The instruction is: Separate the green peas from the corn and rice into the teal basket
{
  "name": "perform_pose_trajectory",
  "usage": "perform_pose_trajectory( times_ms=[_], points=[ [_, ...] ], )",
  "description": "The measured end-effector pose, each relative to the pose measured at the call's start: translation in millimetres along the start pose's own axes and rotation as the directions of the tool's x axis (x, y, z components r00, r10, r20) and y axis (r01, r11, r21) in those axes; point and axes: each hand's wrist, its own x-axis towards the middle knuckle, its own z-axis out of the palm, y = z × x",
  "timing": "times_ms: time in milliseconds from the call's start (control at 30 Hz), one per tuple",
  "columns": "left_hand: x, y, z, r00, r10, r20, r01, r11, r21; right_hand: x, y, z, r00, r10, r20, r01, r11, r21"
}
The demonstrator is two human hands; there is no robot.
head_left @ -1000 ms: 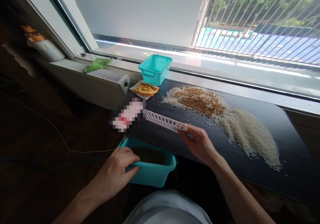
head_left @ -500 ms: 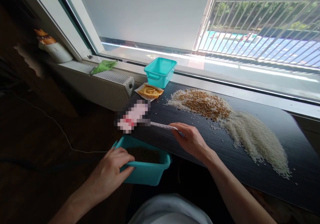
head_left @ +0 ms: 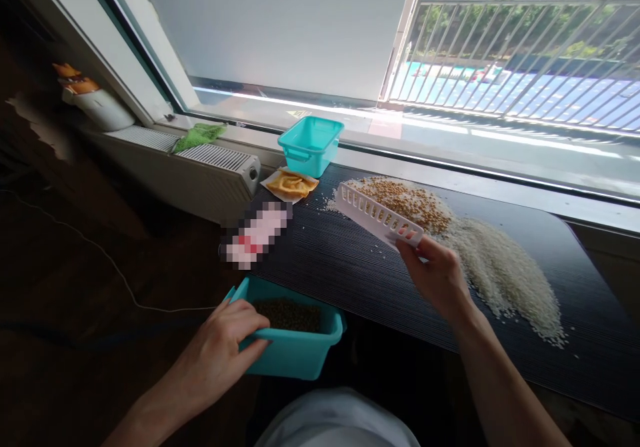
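My left hand (head_left: 231, 337) grips the near-left rim of a turquoise plastic bin (head_left: 293, 357) just off the table's front edge. Small dark greenish-brown grains (head_left: 287, 315) cover its bottom. In my right hand (head_left: 437, 270), pinched at one end, is a white slotted plastic strip (head_left: 373, 217), held tilted above the table. Behind the strip lies a heap of yellow-brown beans (head_left: 417, 204) on white rice. More white rice (head_left: 510, 277) spreads from the heap toward the right, with loose grains scattered around it.
A second turquoise bin (head_left: 311, 146) stands by the window at the back of the dark table (head_left: 330, 254). Near it lie a yellow cloth-like item (head_left: 291, 184) on white and a blurred pink object (head_left: 257, 234). A radiator (head_left: 215, 174) with a green cloth (head_left: 200, 136) is at left.
My right hand has moved to the right and turned the slotted strip so its broad face shows, raised in front of the heap. My left hand stays on the bin's rim.
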Motion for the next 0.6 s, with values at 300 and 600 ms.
perform_pose_trajectory(
  times_ms=[300,600],
  points=[
    [4.4,11.0,7.0,0.999,0.03,0.033,-0.029,0.999,-0.016,5.0,8.1,-2.3,0.996,0.085,-0.026,-0.088,0.979,-0.186],
    [8.0,10.1,8.7,0.997,0.049,0.057,-0.047,0.998,-0.034,-10.4,16.5,-15.3,0.997,0.074,0.013,-0.073,0.992,-0.103]
  ],
)
